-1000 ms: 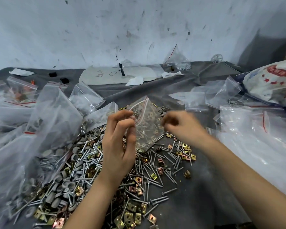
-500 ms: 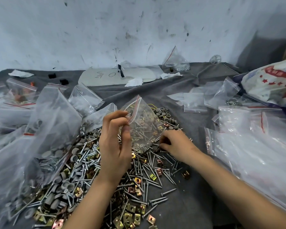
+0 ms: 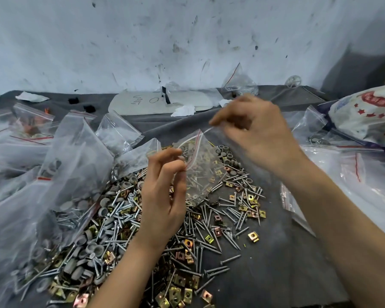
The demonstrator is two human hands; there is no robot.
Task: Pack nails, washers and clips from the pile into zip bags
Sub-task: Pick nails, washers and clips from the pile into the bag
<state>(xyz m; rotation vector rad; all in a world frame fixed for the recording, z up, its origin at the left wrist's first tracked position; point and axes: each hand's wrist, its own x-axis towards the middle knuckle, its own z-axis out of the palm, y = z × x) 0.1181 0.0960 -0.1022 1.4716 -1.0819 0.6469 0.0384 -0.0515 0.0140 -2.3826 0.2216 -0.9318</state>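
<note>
One clear red-striped zip bag (image 3: 201, 174) held mouth-up for filling: left hand (image 3: 162, 196) pinches its lip; right hand (image 3: 256, 134) curled, blurred, grip unclear

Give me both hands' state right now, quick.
Left hand: pinches the small clear plastic red-striped zip bag by its mouth.
Right hand: curled at the bag's mouth, blurred; cannot tell.

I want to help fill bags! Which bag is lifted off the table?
The small middle bag with the red zip stripe: the left grip pinches its rim, holding it over the nail pile. The other bags lie on the grey cloth.
</note>
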